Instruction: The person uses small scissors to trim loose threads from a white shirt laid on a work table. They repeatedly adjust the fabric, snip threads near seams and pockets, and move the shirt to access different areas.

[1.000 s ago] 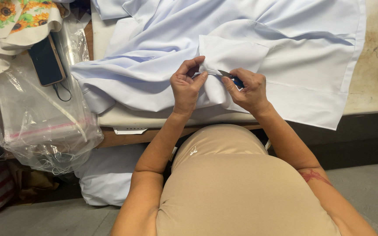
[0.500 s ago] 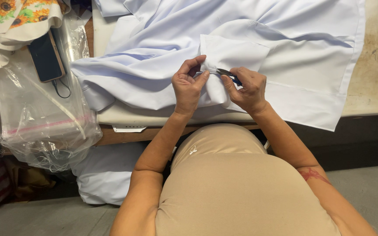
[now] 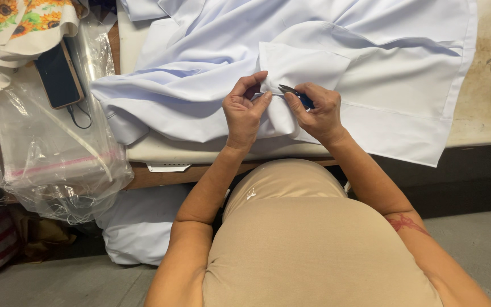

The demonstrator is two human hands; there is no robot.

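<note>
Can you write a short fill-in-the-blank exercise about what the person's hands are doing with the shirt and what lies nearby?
1. The right hand holds small snips with a ____ handle.
2. The left hand pinches the pale blue ____ beside the snips.
3. The phone lies on a clear plastic ____, to the left of both hands.
4. The cloth at the top left is printed with ____.

Missing words: blue; shirt; bag; sunflowers

A shirt (image 3: 313,62) is lying spread across the table (image 3: 490,96), its front edge hanging over the table's near side. Left of it, a phone (image 3: 58,74) is resting on a plastic bag (image 3: 46,165), with folded cloth (image 3: 18,28) sitting behind the phone.
</note>
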